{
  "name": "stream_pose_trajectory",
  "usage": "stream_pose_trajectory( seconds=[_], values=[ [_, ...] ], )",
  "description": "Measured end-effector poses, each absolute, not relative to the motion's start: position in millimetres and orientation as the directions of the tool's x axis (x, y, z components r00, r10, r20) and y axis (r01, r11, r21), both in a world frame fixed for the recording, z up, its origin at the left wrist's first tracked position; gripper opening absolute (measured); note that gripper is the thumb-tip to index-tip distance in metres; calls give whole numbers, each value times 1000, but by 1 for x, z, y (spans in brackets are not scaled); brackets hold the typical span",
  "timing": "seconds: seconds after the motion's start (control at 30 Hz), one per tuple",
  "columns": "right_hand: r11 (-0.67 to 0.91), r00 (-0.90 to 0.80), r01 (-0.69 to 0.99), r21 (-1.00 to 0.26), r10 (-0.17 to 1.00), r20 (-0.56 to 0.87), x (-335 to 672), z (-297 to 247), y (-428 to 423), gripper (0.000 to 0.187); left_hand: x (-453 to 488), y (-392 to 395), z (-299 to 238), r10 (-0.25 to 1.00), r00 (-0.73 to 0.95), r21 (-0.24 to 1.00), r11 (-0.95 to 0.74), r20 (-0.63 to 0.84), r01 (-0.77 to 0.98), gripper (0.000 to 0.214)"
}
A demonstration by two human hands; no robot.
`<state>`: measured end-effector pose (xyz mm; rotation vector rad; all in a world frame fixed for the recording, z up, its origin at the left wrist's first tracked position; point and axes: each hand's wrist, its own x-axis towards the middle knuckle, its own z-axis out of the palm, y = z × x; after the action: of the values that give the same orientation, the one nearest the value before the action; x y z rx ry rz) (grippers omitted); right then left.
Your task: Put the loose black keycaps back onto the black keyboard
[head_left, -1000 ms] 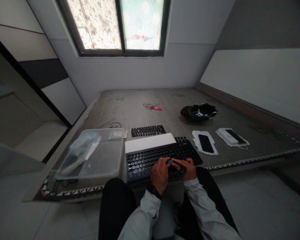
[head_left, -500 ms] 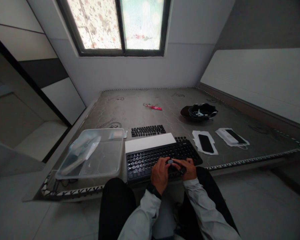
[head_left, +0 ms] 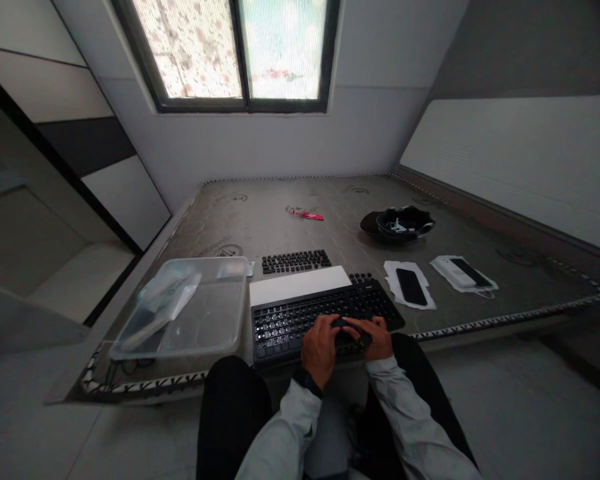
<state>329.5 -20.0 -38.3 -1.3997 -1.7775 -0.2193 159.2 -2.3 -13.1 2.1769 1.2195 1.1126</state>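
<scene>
A black keyboard (head_left: 300, 315) lies at the near edge of a bare mattress (head_left: 330, 220). My left hand (head_left: 319, 348) and my right hand (head_left: 377, 337) meet over its front row, fingers curled and pinched around a small dark object (head_left: 347, 335) I cannot make out. Both hands rest against the keyboard. A white flat box or card (head_left: 300, 284) lies just behind the keyboard. Behind that sits a group of loose black keycaps (head_left: 295, 261). A few more keycaps (head_left: 361, 277) lie at the keyboard's far right corner.
A clear plastic bin (head_left: 185, 310) with a bag inside stands left of the keyboard. Right of it lie a black phone on white paper (head_left: 410, 286) and a white device on paper (head_left: 463, 273). A black helmet (head_left: 400, 223) and a red wrapper (head_left: 306, 214) lie farther back.
</scene>
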Motion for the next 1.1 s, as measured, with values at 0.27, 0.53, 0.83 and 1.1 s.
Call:
stream_pose_trajectory(
  seconds=[0.27,0.53,0.83,1.1],
  values=[
    [365,-38,869,-333,721,692,334,-43,-19,18,160,-2,-15,854,297,681,-521,428,515,25],
    [391,-61,863,-320,709,703,332,-37,-19,17,158,-3,-9,858,317,714,-513,405,477,24],
    [441,-102,851,-284,670,736,332,-39,-16,16,159,-6,-8,868,294,716,-496,399,491,29],
    [495,-169,829,-260,666,727,335,-38,-13,22,160,-12,3,914,223,765,-405,338,501,26]
  ],
)
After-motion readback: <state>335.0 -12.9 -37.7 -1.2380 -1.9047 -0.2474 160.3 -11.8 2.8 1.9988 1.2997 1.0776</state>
